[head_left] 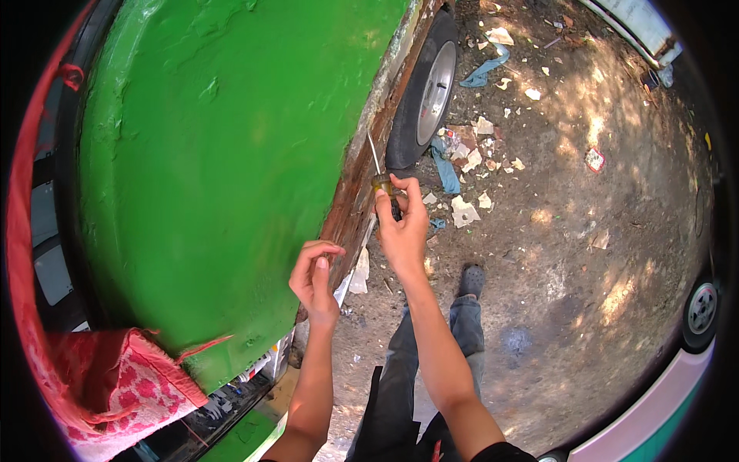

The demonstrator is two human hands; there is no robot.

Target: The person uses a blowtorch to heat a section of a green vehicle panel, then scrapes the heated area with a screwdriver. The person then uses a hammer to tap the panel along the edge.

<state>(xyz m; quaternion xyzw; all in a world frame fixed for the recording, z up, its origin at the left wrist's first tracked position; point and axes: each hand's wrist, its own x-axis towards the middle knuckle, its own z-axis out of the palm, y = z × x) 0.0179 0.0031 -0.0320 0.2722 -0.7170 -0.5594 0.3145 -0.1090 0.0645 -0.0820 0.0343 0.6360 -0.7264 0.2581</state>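
A screwdriver with a yellow-and-dark handle is in my right hand [402, 219], its thin shaft [373, 152] pointing up along the rusty, peeling edge [343, 223] of a green painted vehicle panel [223, 138]. The tip lies at that edge; whether it touches cannot be told exactly. Lower and to the left, my left hand [314, 281] is at the same edge with loosely bent fingers apart and nothing visible in them. The panel's paint looks lumpy in places.
A wheel [431, 92] stands beyond the edge. Paint flakes and blue scraps [445, 165] litter the dirt ground [585, 254]. A red patterned cloth [138, 385] hangs at lower left. Another wheel [699, 308] and pink-and-teal bodywork [639, 408] are at the right rim.
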